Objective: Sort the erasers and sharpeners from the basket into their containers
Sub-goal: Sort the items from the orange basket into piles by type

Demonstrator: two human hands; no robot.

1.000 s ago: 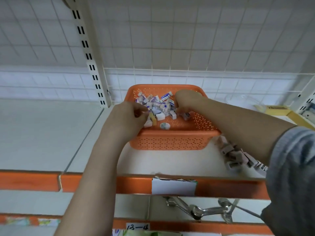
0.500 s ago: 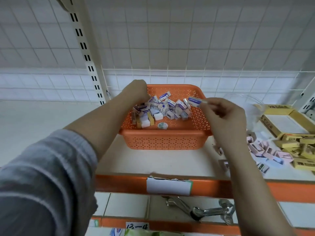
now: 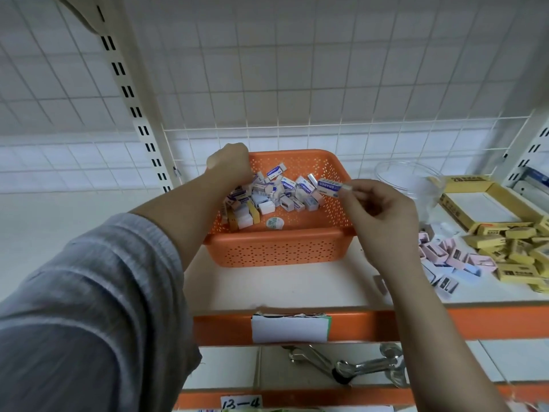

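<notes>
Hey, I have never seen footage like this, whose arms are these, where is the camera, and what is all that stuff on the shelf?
The camera sits on a person's head, looking down at their own bare arms; there is no machine. On a white shelf stands an orange basket of small boxed erasers. The right hand pinches one eraser by its end above the basket. The left hand reaches into the basket's far left corner; what it holds is hidden. To the right lie pink boxes, yellow boxes and a clear container.
</notes>
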